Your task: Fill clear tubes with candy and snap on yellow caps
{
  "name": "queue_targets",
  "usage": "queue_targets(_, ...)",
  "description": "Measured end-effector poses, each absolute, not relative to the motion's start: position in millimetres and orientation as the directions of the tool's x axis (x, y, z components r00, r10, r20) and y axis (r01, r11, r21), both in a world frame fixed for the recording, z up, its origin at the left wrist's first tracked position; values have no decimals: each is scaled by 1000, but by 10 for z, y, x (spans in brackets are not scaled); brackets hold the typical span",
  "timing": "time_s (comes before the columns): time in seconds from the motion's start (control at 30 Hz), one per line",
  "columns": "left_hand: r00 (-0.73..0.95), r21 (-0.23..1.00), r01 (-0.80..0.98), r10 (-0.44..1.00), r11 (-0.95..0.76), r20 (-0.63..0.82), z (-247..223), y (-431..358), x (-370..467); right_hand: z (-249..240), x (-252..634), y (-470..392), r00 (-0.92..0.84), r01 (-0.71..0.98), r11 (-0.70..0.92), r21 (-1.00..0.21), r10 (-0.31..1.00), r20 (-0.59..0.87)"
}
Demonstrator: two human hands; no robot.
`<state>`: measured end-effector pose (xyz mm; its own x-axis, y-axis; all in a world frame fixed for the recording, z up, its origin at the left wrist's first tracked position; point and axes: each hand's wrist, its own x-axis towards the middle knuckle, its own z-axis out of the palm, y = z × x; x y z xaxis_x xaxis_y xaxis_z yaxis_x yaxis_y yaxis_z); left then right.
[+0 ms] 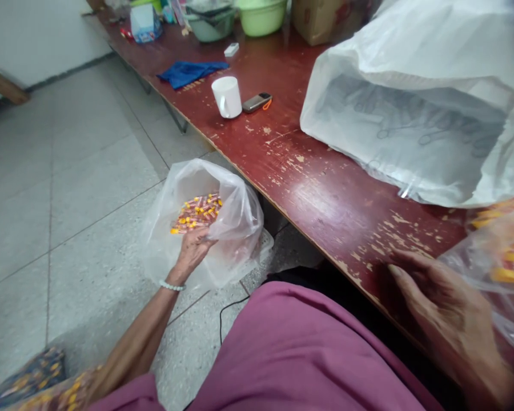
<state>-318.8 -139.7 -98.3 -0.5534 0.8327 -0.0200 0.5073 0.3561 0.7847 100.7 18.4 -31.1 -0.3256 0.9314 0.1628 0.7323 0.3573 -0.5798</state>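
Note:
A translucent plastic bag stands by the table's edge, its mouth facing up. Inside lie many small clear tubes with yellow caps and reddish contents. My left hand, a beaded bracelet at its wrist, is at the bag's mouth beside the tubes. Its fingers are curled on the bag's film, and the fingertips are partly hidden. Over the table's front edge, my right hand is open with its fingers loosely bent and nothing visible in them. Close to it lies another clear bag of yellow-capped tubes.
On the worn red table sits a large white sack with scissor-like metal pieces inside. Behind are a white mug, a small grey device, a blue cloth, basins and a cardboard box.

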Motion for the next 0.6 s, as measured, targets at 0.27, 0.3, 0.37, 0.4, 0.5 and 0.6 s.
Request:
queue_targets(0.27,-578,834,396,810,383,-97,-1007,-1394,-3128,-298,936,227,-349,764,375,-525,925,152)
queue_targets(0.3,-581,831,395,808,391,-104,-1013,-1416,-3124,-293,935,221,-357,757,382,-530,921,154)
queue_targets(0.37,-584,822,397,803,409,-117,-1022,-1454,-3102,-294,948,204,-359,750,388,-536,919,163)
queue_targets(0.4,-583,816,403,804,415,-121,-1021,-1469,-3087,-301,961,194,-362,747,394,-535,917,170)
queue_targets(0.5,-563,808,428,819,405,-112,-998,-1509,-3057,-336,1028,163,-384,721,457,-521,889,247)
queue_targets(0.6,-494,673,600,862,432,-113,-1008,-1563,-3111,-355,1122,129,-390,684,543,-487,837,384)
